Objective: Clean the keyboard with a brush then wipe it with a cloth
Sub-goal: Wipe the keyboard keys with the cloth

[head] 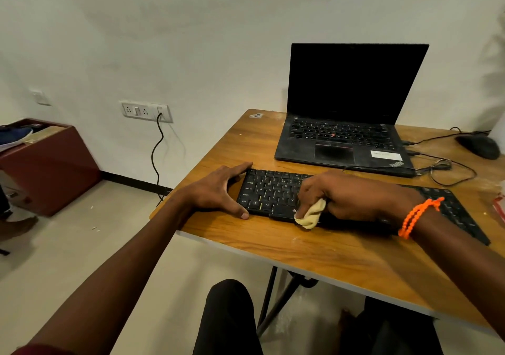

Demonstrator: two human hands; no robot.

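Right hand [352, 193] is gripping a bunched yellow cloth [311, 215] against the black keyboard [269, 193]; left hand [218, 190], spread wide, is bracing its end on the bench [314, 248].

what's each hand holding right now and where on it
The right hand grips a bunched yellow cloth by its upper part, pressing it on the keyboard. The left hand holds the keyboard's left end.

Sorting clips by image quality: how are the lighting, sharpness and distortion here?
Head view: soft, even light; wide-angle bending curves the table edge; the keyboard legends read fairly sharp; the right hand casts a dark shadow beneath; the laptop screen is black, without glare.
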